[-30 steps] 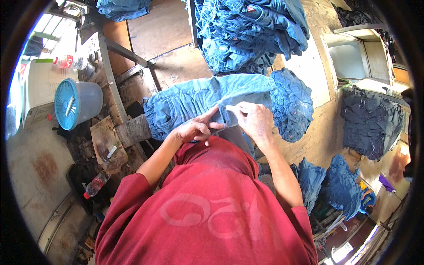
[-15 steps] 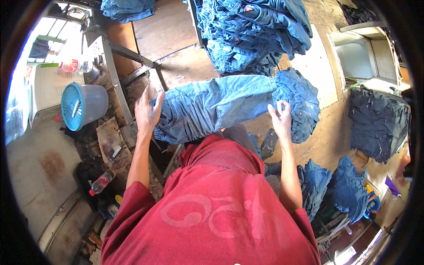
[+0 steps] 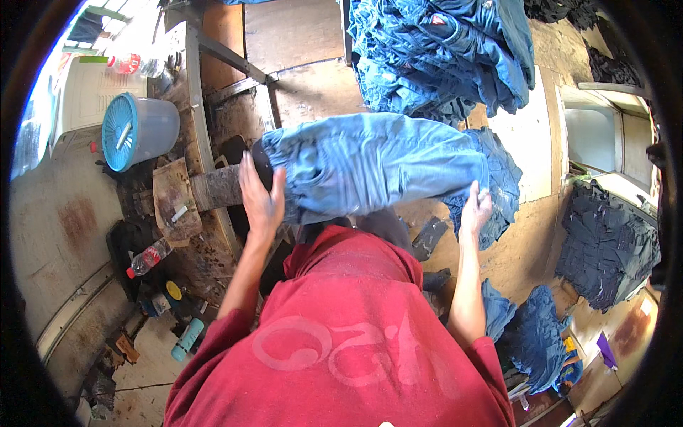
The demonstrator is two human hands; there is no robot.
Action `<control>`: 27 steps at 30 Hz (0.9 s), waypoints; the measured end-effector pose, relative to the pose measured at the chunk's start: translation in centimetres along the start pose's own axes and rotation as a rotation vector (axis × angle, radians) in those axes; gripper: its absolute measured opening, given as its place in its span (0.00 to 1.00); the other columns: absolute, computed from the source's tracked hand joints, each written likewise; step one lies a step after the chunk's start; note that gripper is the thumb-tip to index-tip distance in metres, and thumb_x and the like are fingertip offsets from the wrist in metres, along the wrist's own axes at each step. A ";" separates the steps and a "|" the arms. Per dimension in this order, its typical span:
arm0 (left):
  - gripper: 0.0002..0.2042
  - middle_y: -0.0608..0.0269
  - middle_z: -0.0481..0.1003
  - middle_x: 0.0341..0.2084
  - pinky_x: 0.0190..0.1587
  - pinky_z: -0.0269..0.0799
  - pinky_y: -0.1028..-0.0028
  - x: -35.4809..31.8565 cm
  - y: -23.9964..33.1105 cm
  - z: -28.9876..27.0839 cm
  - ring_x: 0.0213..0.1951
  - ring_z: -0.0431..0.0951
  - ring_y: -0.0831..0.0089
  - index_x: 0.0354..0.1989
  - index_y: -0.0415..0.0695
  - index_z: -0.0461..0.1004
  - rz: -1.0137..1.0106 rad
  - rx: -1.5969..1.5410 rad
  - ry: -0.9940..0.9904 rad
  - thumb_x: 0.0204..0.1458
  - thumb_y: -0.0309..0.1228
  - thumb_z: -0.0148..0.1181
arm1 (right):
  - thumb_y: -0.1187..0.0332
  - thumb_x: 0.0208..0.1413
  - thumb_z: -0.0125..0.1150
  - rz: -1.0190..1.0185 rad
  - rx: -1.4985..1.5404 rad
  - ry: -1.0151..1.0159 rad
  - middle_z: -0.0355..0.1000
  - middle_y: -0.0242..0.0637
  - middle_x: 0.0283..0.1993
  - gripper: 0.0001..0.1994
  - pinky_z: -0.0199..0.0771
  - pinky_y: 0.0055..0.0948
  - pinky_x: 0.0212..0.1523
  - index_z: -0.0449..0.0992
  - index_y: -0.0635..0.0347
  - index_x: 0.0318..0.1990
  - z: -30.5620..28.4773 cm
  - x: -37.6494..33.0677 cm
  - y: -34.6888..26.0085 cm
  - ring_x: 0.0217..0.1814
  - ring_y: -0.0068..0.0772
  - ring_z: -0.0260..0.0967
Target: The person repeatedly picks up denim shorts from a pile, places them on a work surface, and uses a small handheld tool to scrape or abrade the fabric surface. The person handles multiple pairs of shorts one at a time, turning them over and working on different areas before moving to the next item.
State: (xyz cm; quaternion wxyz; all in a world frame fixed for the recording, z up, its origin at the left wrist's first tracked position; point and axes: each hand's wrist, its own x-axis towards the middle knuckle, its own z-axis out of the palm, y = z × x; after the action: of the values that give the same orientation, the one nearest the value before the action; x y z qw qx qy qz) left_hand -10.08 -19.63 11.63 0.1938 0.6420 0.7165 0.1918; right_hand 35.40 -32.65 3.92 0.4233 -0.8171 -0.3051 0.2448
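Your hands have moved apart since 1 second ago. Back then both were close together on the middle of the blue jeans [image 3: 370,167]. Now your left hand [image 3: 261,199] is at the waist end and your right hand [image 3: 475,211] is at the leg end. The jeans are stretched out longer than before.

The jeans lie flat across a dirty wooden tabletop [image 3: 213,186], right in front of your red shirt [image 3: 341,334]. A big pile of blue jeans [image 3: 441,53] sits farther back. More dark jeans [image 3: 605,242] lie in a heap to your right. To your left stands a blue bucket [image 3: 135,132] with a blue lid, and a plastic bottle [image 3: 148,257] with a red cap lies on the ground.

Your left grip is spread flat, fingers wide, pressing on the waist of the jeans. Your right grip is curled tight on the leg edge, pinching the cloth.
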 end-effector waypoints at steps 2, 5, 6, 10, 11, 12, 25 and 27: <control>0.38 0.31 0.50 0.78 0.78 0.48 0.47 -5.9 -0.3 0.7 0.78 0.50 0.33 0.70 0.28 0.62 0.102 0.007 -0.048 0.60 0.42 0.72 | 0.56 0.71 0.65 0.055 -0.109 -0.161 0.60 0.20 0.23 0.23 0.55 0.28 0.28 0.67 0.56 0.25 -1.2 2.0 0.6 0.27 0.17 0.52; 0.25 0.39 0.52 0.78 0.77 0.50 0.47 -10.5 0.0 2.6 0.78 0.48 0.35 0.53 0.37 0.73 0.120 0.106 0.009 0.56 0.41 0.75 | 0.57 0.71 0.65 0.181 -0.048 0.082 0.64 0.22 0.24 0.20 0.58 0.29 0.30 0.70 0.59 0.28 -2.1 5.1 0.9 0.28 0.18 0.55; 0.22 0.42 0.53 0.78 0.76 0.52 0.47 -11.0 0.3 3.1 0.78 0.49 0.37 0.47 0.40 0.75 0.150 0.204 0.004 0.55 0.41 0.76 | 0.56 0.70 0.66 0.115 -0.109 -0.081 0.65 0.23 0.25 0.20 0.59 0.28 0.31 0.72 0.59 0.29 -2.4 5.7 0.8 0.28 0.19 0.56; 0.17 0.45 0.74 0.57 0.60 0.66 0.49 -10.9 2.4 4.2 0.60 0.71 0.41 0.39 0.40 0.74 0.211 -0.012 -0.054 0.52 0.33 0.78 | 0.57 0.69 0.67 -0.087 -0.155 -0.235 0.70 0.27 0.27 0.16 0.66 0.28 0.34 0.76 0.58 0.33 -2.7 9.6 0.5 0.31 0.21 0.63; 0.16 0.46 0.77 0.44 0.51 0.72 0.54 -10.9 3.3 4.6 0.48 0.76 0.44 0.36 0.40 0.70 0.217 -0.152 -0.119 0.52 0.30 0.77 | 0.57 0.69 0.67 0.151 -0.030 -0.185 0.70 0.27 0.27 0.16 0.67 0.29 0.33 0.77 0.57 0.33 -2.9 11.2 0.3 0.30 0.21 0.65; 0.17 0.45 0.77 0.42 0.47 0.73 0.59 -11.2 4.3 4.9 0.45 0.79 0.51 0.36 0.40 0.68 0.029 -0.106 -0.423 0.54 0.29 0.76 | 0.57 0.69 0.67 0.242 0.039 -0.106 0.71 0.28 0.28 0.16 0.69 0.30 0.35 0.77 0.58 0.34 -3.0 12.3 0.2 0.32 0.24 0.67; 0.24 0.57 0.78 0.57 0.62 0.74 0.56 0.2 19.6 17.6 0.56 0.78 0.62 0.69 0.44 0.70 -0.315 -1.240 -0.806 0.71 0.44 0.58 | 0.49 0.49 0.84 -0.452 -0.277 -0.059 0.68 0.38 0.32 0.29 0.73 0.39 0.38 0.69 0.59 0.37 1.1 -8.2 -8.0 0.33 0.40 0.68; 0.26 0.52 0.77 0.61 0.68 0.72 0.52 1.0 17.6 17.0 0.63 0.77 0.57 0.70 0.43 0.68 -0.325 -1.368 -0.727 0.72 0.48 0.54 | 0.52 0.48 0.83 -0.569 -0.429 -0.063 0.71 0.42 0.37 0.28 0.74 0.44 0.43 0.70 0.61 0.40 3.2 -8.8 -8.2 0.42 0.50 0.72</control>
State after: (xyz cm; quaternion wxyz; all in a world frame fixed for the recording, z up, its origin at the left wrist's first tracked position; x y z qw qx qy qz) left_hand 13.57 -16.42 6.35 0.7931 0.2900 0.4161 0.3372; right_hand 24.76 -33.43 10.43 0.2839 -0.7618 -0.5777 0.0725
